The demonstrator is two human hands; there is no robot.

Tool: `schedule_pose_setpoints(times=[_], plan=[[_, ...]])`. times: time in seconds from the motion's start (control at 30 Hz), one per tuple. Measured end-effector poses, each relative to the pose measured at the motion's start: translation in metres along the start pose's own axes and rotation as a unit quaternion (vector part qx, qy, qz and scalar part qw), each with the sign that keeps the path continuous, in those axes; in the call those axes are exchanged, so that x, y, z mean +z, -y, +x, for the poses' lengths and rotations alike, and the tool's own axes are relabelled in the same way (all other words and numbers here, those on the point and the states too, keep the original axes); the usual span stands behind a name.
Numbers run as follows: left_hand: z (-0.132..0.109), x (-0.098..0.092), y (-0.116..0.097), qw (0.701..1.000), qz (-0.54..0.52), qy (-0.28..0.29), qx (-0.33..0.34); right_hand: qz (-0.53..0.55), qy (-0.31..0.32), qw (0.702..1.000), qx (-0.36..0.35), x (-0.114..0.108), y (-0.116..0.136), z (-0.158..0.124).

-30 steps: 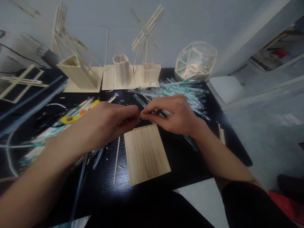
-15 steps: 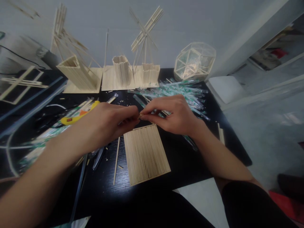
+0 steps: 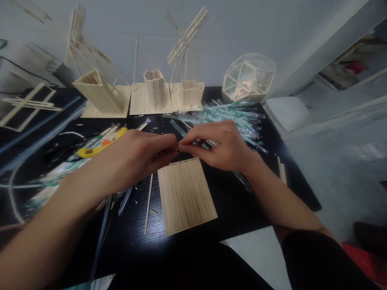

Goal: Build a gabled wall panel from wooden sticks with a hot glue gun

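Observation:
My left hand (image 3: 142, 151) and my right hand (image 3: 219, 143) meet fingertip to fingertip above the far edge of a flat panel of glued wooden sticks (image 3: 186, 195). Both hands are closed in a pinch on a thin wooden stick (image 3: 179, 146), of which only a short piece shows between the fingers. The panel lies on the black table (image 3: 236, 201). A single loose stick (image 3: 148, 203) lies just left of the panel.
Stick models stand at the back: a slanted box (image 3: 98, 94), a tube (image 3: 155, 88), a windmill (image 3: 187, 44) and a faceted ball (image 3: 249, 76). Wrapped sticks in green-printed sleeves (image 3: 232, 117) lie behind my right hand. A yellow cutter (image 3: 96, 148) and a metal blade (image 3: 125, 201) lie left.

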State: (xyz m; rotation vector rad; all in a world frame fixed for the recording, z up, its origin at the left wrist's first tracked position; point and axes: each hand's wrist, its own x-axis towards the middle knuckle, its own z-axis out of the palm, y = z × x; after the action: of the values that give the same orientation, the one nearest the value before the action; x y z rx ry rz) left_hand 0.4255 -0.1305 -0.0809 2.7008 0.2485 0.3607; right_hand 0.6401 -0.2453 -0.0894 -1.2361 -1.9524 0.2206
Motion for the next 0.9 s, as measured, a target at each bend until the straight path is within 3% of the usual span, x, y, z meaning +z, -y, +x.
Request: schedule_pose_setpoints(times=[0.9], plan=[[-0.0001,-0.0017,-0.0021,1.0,-0.013,0.015,-0.014,0.011,0.001,1.0,0.013,0.0002,0.0013,-0.0001]])
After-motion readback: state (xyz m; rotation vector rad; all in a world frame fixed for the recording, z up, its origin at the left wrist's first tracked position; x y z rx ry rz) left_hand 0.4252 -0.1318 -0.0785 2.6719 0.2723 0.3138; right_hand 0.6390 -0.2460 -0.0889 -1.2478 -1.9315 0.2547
